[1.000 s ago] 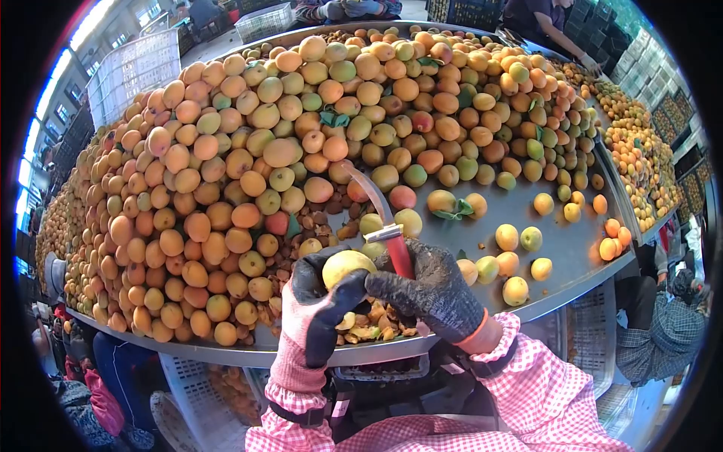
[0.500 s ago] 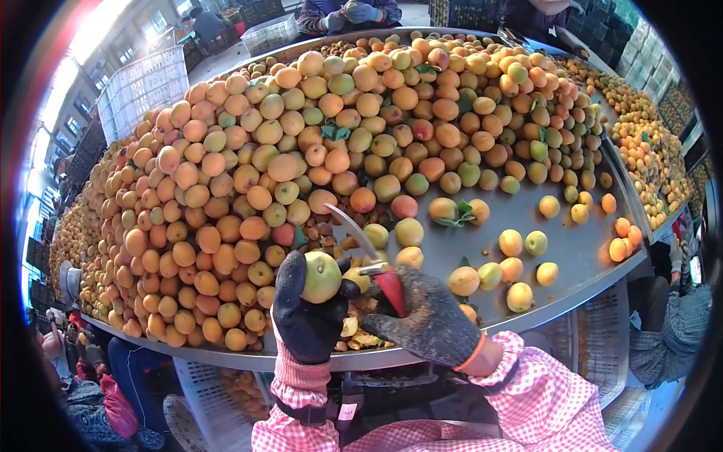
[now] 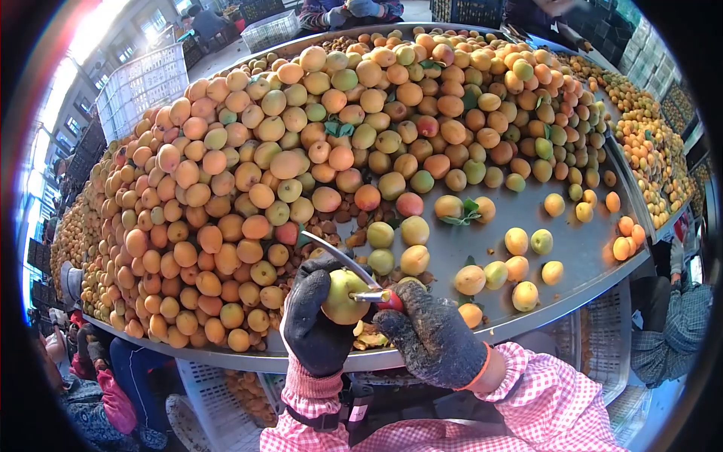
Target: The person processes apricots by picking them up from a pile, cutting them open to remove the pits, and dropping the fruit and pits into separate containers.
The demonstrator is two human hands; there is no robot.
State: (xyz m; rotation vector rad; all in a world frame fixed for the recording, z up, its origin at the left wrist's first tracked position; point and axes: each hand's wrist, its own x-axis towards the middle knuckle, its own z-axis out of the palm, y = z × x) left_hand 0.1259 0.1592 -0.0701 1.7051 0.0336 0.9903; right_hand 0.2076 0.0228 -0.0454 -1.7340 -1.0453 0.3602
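Note:
My left hand (image 3: 315,324), in a dark glove, is closed round a green-yellow apricot (image 3: 343,300) near the table's front edge. My right hand (image 3: 437,331), in a worn grey glove with an orange band at the wrist, grips the red handle of a curved knife (image 3: 390,300). The knife's metal end lies against the apricot's right side, and its blade points up and left over the fruit. Behind both hands rises a large heap of apricots (image 3: 286,164). Cut scraps (image 3: 369,337) lie on the table just below the held apricot.
Loose apricots (image 3: 525,296) are scattered over the metal table (image 3: 482,238) at right. White crates (image 3: 218,399) stand under its front edge. Co-workers' gloved hands (image 3: 363,8) show at the far side. A person in a checked sleeve (image 3: 670,331) is at right; another sits at lower left.
The knife's metal end has come against the apricot, which my left hand has moved slightly right and down. My right hand has shifted slightly right and down. The view has shifted slightly.

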